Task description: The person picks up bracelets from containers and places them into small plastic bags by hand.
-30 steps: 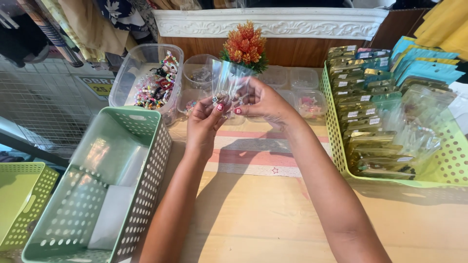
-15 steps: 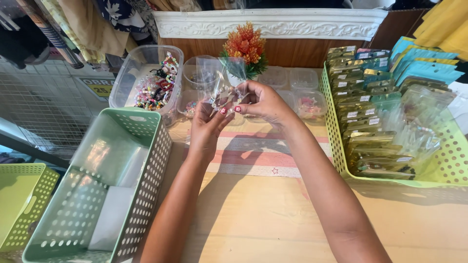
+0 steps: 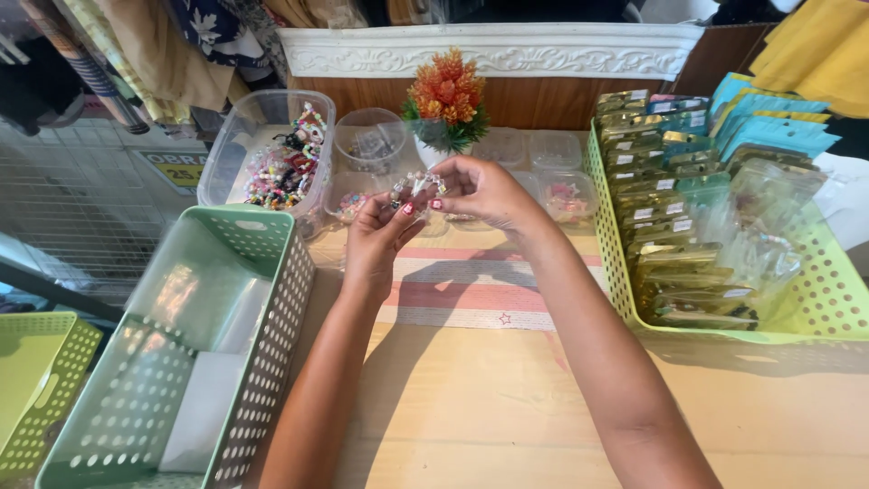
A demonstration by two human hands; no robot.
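A small beaded bracelet [image 3: 418,183] with pale and coloured beads is held up above the wooden table [image 3: 489,398], pinched between both hands. My left hand [image 3: 378,237] grips its lower left side with red-nailed fingertips. My right hand [image 3: 480,192] holds its right side from above. Just behind the hands stand small clear plastic tubs [image 3: 369,145] of beads and a clear box [image 3: 272,154] full of colourful bracelets.
A mint-green perforated basket [image 3: 262,362] with clear bags sits at the left, a lime one [image 3: 36,389] beyond it. A lime basket [image 3: 815,308] of packaged items fills the right. An orange artificial plant [image 3: 445,95] stands at the back. A striped mat [image 3: 471,290] lies under the hands.
The clear plastic sleeve seen between my hands earlier is gone from view; the bare bracelet is now held between both hands, which stay in about the same place.
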